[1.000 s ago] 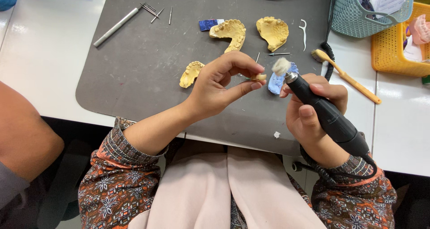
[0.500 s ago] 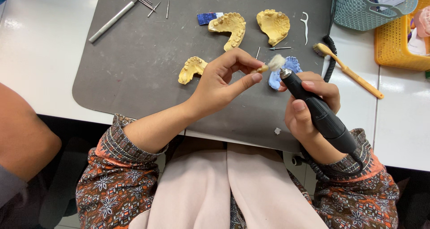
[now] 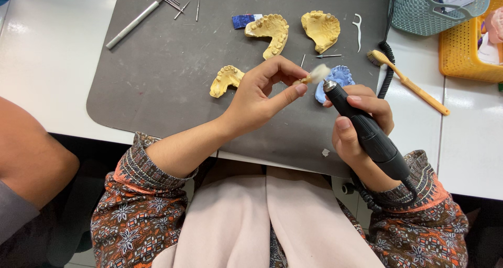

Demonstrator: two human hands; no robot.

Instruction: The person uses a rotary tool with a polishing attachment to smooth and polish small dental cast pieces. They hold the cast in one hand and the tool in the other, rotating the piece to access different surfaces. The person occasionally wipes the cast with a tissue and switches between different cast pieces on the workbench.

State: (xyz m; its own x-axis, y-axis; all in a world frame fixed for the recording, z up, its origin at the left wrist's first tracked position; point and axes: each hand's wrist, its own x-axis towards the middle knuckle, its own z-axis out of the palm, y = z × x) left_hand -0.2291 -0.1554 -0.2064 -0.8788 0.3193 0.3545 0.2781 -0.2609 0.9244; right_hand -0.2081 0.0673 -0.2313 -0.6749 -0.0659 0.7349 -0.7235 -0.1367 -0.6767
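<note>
My left hand (image 3: pixel 264 92) pinches a small yellowish tooth piece (image 3: pixel 302 81) between thumb and fingers above the dark grey mat (image 3: pixel 157 74). My right hand (image 3: pixel 361 124) grips a black rotary handpiece (image 3: pixel 367 131), whose white fluffy tip (image 3: pixel 319 72) touches the small piece. A blue dental mould (image 3: pixel 340 76) lies on the mat right under the tip. Three yellow plaster jaw casts lie nearby: a small one (image 3: pixel 225 79) left of my left hand, and two larger ones (image 3: pixel 270 31) (image 3: pixel 320 29) farther away.
A metal rod (image 3: pixel 133 24) and several thin burs (image 3: pixel 181 6) lie at the mat's far left. A yellow-handled brush (image 3: pixel 411 84), a white floss pick (image 3: pixel 358 25), a teal basket (image 3: pixel 435 8) and a yellow basket (image 3: pixel 469 47) sit at right. Another person's arm (image 3: pixel 31 158) is at left.
Both hands have stayed together at the same spot on the mat, the fluffy tip still against the small piece; the view shifted slightly.
</note>
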